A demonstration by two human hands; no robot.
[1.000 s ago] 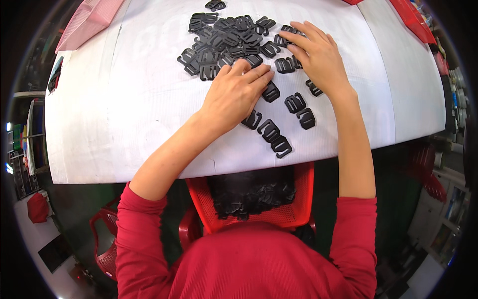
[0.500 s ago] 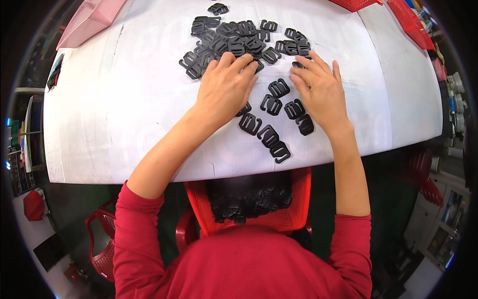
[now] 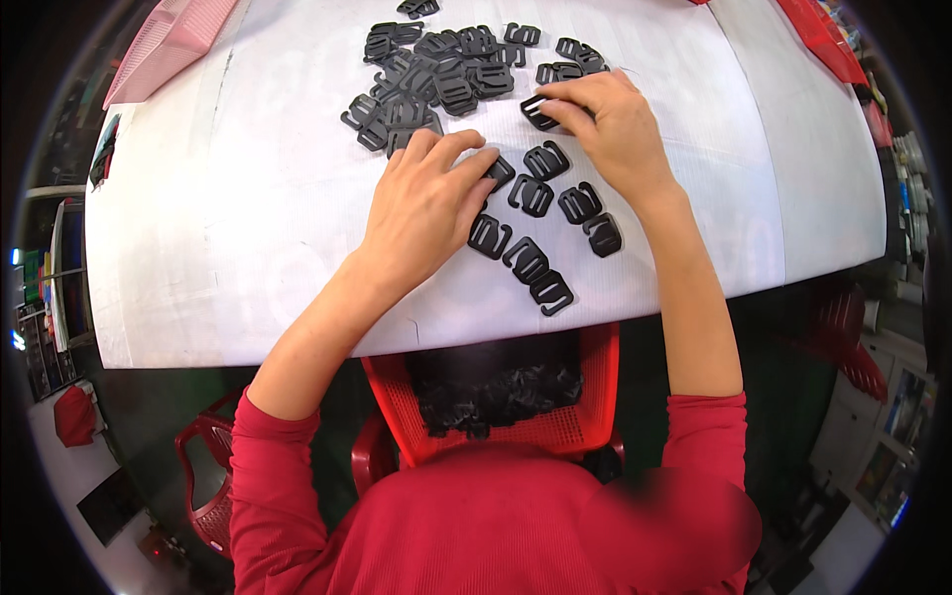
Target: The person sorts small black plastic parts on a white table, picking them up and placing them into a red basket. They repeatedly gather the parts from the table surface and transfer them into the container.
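Black plastic strap buckles lie on the white table (image 3: 268,178), most of them in a loose pile (image 3: 436,74) at the far middle. My right hand (image 3: 620,129) pinches one buckle (image 3: 536,113) between thumb and fingers, just right of the pile. My left hand (image 3: 421,198) is closed with thumb and forefinger on another buckle (image 3: 502,173), its other fingers curled near the pile's front edge. Between and below my hands several single buckles are spread out, among them a buckle (image 3: 545,159) between my hands and a buckle (image 3: 551,294) nearest the front edge.
Under the table's front edge stands a red basket (image 3: 595,416) with dark pieces inside. A pink basket (image 3: 164,50) sits at the far left and a red basket (image 3: 821,40) at the far right. Red plastic chairs (image 3: 210,496) stand around.
My left hand has come nearer, away from the pile, with a buckle at its fingertips. My right hand has shifted a little up and left and now pinches a buckle.
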